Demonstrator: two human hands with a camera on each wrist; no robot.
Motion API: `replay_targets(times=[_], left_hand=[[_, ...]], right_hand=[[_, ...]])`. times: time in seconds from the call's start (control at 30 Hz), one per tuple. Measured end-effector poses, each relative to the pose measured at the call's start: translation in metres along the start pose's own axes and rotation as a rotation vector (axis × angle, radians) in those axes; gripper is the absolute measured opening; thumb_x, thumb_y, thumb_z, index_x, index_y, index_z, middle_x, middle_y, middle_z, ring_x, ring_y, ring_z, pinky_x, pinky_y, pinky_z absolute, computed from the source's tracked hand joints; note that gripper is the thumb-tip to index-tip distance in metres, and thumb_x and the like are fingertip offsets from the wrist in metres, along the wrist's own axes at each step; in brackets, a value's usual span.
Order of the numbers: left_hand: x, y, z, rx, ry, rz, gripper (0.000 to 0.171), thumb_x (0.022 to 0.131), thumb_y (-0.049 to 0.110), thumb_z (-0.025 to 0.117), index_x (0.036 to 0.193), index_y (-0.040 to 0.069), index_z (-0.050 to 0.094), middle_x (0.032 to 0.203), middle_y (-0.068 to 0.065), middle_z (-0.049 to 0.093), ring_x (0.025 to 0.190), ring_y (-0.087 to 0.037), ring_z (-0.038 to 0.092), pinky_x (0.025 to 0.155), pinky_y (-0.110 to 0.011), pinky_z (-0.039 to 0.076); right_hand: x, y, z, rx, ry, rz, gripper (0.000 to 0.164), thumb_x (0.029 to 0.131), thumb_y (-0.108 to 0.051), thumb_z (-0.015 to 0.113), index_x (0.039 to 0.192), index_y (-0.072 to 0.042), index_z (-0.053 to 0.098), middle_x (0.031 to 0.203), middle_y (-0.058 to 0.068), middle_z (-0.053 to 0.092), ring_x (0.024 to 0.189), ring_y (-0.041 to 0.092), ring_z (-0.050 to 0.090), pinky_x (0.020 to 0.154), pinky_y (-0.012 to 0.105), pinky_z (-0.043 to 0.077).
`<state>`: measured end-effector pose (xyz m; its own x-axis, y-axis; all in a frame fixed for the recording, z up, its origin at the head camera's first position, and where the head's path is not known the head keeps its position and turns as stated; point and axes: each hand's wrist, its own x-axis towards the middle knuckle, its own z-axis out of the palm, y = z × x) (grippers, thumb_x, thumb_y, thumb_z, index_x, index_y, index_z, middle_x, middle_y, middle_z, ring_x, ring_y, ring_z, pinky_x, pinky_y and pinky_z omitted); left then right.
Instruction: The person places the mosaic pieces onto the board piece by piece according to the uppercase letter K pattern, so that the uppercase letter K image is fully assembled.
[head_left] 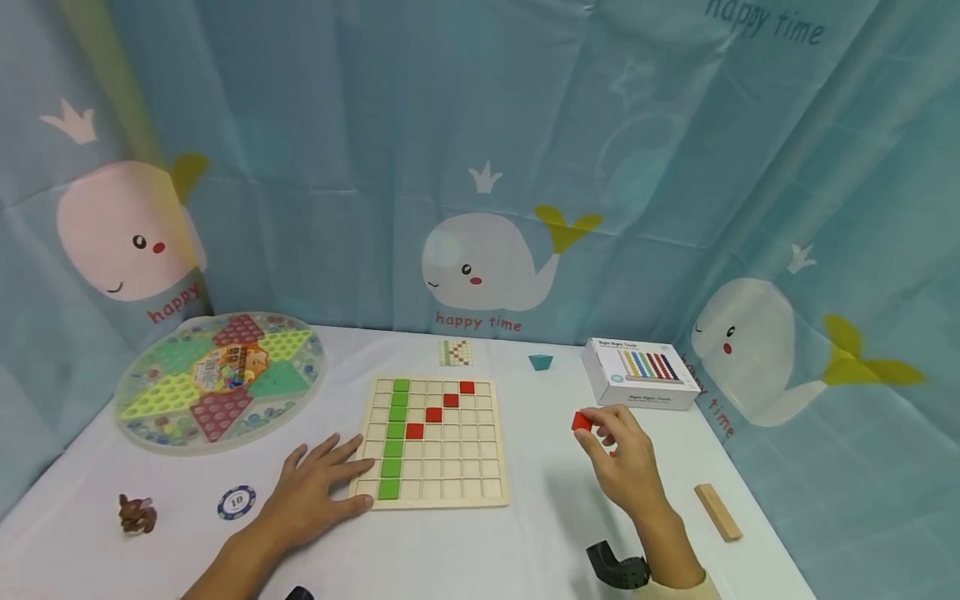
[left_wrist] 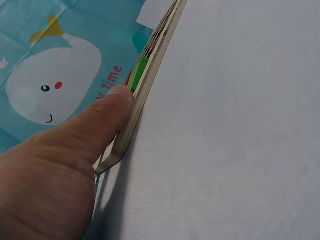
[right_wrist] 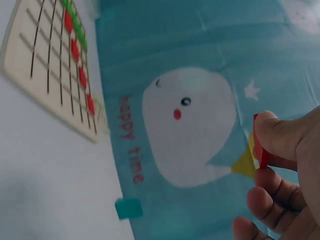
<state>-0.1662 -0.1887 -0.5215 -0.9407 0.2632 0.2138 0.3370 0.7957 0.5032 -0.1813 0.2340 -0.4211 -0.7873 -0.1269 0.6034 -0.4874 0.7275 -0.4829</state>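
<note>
A wooden grid board (head_left: 450, 473) lies in the middle of the white table. Green square tiles (head_left: 393, 448) fill one column near its left side, and several red tiles (head_left: 433, 415) climb diagonally from that column to the top right. My left hand (head_left: 313, 492) rests at the board's left edge, fingers spread and thumb near the lower corner; in the left wrist view the thumb (left_wrist: 112, 112) touches the rim beside a green tile. To the right of the board, my right hand (head_left: 626, 458) pinches a red square tile (head_left: 582, 422) between thumb and fingertips, above the table. Another speck of red shows by its curled fingers.
Behind the board lies a small pattern card (head_left: 456, 352), with a teal block (head_left: 540, 362) and a white abacus box (head_left: 641, 375) farther right. A round Chinese checkers board (head_left: 225, 379), a poker chip (head_left: 236, 502) and a brown figurine (head_left: 137, 514) lie left. A wooden block (head_left: 717, 512) sits right.
</note>
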Motion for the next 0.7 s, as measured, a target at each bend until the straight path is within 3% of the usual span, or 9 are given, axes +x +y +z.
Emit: replay_targets(times=[0.13, 0.27, 0.7], left_hand=[[0.0, -0.001, -0.001, 0.003, -0.008, -0.001, 0.061, 0.077, 0.064, 0.068, 0.122, 0.022, 0.069, 0.144, -0.004, 0.047, 0.136, -0.039, 0.03, 0.106, -0.064, 0.008], [0.0, -0.001, -0.002, 0.006, -0.009, 0.003, 0.062, 0.078, 0.064, 0.067, 0.122, 0.022, 0.069, 0.144, -0.004, 0.047, 0.136, -0.04, 0.03, 0.106, -0.064, 0.008], [0.0, -0.001, -0.002, -0.005, -0.01, 0.008, 0.062, 0.077, 0.064, 0.068, 0.122, 0.021, 0.069, 0.144, -0.005, 0.047, 0.136, -0.04, 0.03, 0.106, -0.064, 0.008]], right_hand=[[0.009, -0.015, 0.011, 0.043, -0.001, -0.041, 0.03, 0.079, -0.003, 0.079, 0.108, -0.002, 0.07, 0.093, -0.001, 0.058, 0.078, 0.016, 0.053, 0.064, 0.036, 0.052], [0.016, -0.029, 0.025, 0.092, -0.014, -0.063, 0.032, 0.08, -0.003, 0.079, 0.11, -0.004, 0.07, 0.094, -0.002, 0.058, 0.079, 0.019, 0.054, 0.062, 0.032, 0.051], [0.03, -0.07, 0.078, 0.231, -0.097, -0.131, 0.027, 0.084, -0.011, 0.076, 0.109, -0.003, 0.069, 0.098, -0.001, 0.059, 0.089, 0.017, 0.058, 0.073, 0.04, 0.053]])
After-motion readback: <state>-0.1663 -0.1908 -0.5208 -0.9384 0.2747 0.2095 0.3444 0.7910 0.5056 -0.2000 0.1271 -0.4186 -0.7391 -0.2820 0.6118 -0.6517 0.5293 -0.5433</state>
